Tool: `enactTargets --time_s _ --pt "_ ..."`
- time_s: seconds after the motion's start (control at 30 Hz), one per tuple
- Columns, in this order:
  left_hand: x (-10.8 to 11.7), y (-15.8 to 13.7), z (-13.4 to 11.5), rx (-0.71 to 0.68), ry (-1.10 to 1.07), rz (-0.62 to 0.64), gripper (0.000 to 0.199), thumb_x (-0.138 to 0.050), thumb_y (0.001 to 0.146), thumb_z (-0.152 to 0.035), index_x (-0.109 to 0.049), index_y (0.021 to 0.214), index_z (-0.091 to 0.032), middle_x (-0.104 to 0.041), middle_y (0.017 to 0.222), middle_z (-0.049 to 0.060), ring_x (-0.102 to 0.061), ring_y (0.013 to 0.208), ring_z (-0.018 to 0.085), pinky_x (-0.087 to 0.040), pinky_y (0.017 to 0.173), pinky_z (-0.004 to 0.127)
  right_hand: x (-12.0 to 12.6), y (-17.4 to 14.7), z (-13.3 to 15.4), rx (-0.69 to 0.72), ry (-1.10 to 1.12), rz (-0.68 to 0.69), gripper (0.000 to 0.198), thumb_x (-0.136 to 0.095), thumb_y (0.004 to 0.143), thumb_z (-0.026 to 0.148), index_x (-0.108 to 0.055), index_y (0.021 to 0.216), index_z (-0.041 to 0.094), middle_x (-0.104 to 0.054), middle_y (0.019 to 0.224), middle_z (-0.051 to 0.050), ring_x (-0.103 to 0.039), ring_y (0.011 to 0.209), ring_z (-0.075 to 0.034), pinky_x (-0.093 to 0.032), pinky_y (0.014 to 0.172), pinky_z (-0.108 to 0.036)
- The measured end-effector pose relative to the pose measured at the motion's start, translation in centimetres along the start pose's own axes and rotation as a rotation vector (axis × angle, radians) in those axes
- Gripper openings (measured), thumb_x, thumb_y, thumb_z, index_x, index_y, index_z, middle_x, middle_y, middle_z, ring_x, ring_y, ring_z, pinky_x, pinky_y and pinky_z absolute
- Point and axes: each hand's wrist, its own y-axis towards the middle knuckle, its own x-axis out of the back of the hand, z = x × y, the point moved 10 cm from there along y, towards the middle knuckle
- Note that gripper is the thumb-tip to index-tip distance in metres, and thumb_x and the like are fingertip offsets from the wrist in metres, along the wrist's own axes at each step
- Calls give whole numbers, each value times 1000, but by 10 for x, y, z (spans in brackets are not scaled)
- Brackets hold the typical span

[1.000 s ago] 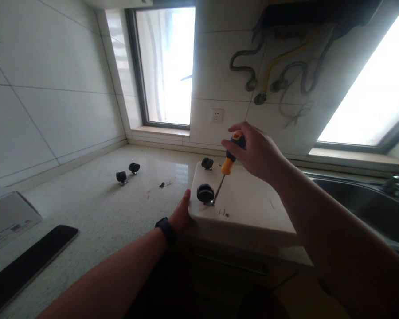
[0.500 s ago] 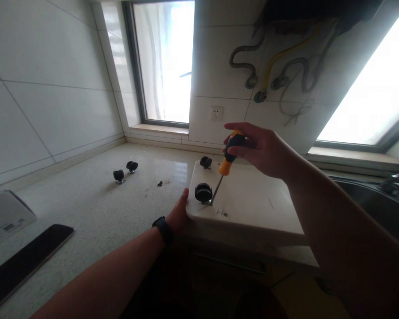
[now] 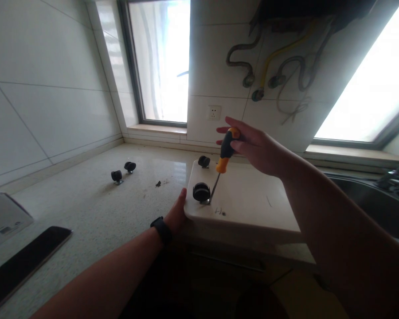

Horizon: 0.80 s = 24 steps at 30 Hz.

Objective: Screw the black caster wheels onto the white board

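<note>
currently, the screwdriver (image 3: 226, 146) leans over the white panel (image 3: 246, 190), its tip at the mounting plate (image 3: 205, 202) of the near caster (image 3: 201, 191). over the last second, the tip has remained at that plate while the grip on the handle has changed: the fingers of the right hand (image 3: 254, 144) have straightened from a closer wrap. this suggests (a judgement; no screw rotation can be made out) a turning stroke or a regrip at the same fastener, with work on this caster not yet complete. the right thumb lies against the handle and the other fingers reach past it, giving a light, partly closed hold. the left hand (image 3: 176, 215) stays at the panel's left edge, thumb against the side; its other fingers are hidden, so their closure cannot be told. the far caster (image 3: 204, 161) stands on the panel. outward, two loose casters (image 3: 116, 176) rest on the countertop (image 3: 146, 199); the sink (image 3: 352, 195) lies right of the panel.
</note>
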Motion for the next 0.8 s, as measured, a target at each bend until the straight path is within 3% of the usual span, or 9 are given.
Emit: enactTargets --time_s 0.07,0.17,0.3,0.43,0.5,0.63,0.8 --pt "0 0 -1 -10 8 0 78 -42 95 -72 -59 139 -11 -69 131 16 -58 132 33 -31 122 47 -5 0 -5 -29 128 51 59 -57 93 33 -43 151 34 -62 137 -6 -64 118 -24 -55 100 -47" --pt "0 2 1 -9 1 12 78 -43 94 -73 -60 139 -11 -69 132 16 -58 133 34 -31 122 48 -2 -1 -1 -24 85 -18 52 -64 90 38 -55 140 29 -69 119 -6 -68 105 -23 -57 94 -44" --pt "6 4 5 -9 -5 -5 78 -44 94 -73 -58 141 -13 -68 134 16 -57 134 34 -31 121 49 9 -6 15 7 -205 -237 45 -77 79 47 -66 115 23 -70 94 -3 -66 81 -20 -56 76 -40" --pt "8 4 5 -7 12 -12 80 -43 93 -74 -56 143 -13 -67 135 16 -57 133 34 -30 121 49 15 -12 35 60 -512 -403 40 -79 76 52 -65 95 20 -67 83 -4 -59 72 -18 -48 69 -36" --pt "7 4 6 -1 16 -4 80 -42 93 -74 -56 143 -13 -67 135 16 -57 133 34 -31 121 49 13 -12 37 41 -572 -402 39 -76 79 53 -63 96 20 -66 81 -4 -58 70 -18 -45 67 -36" --pt "4 4 3 -19 18 8 79 -43 94 -73 -56 143 -12 -67 134 16 -58 132 33 -32 120 48 12 -10 32 -20 -583 -358 43 -71 83 48 -56 116 24 -67 85 -3 -60 72 -20 -45 71 -38" --pt "2 0 -2 -30 52 -26 78 -43 94 -73 -56 143 -13 -70 131 15 -60 130 33 -34 119 48 7 -4 20 -36 -513 -206 29 -57 90 38 -60 114 22 -69 110 -12 -64 96 -27 -49 85 -46"
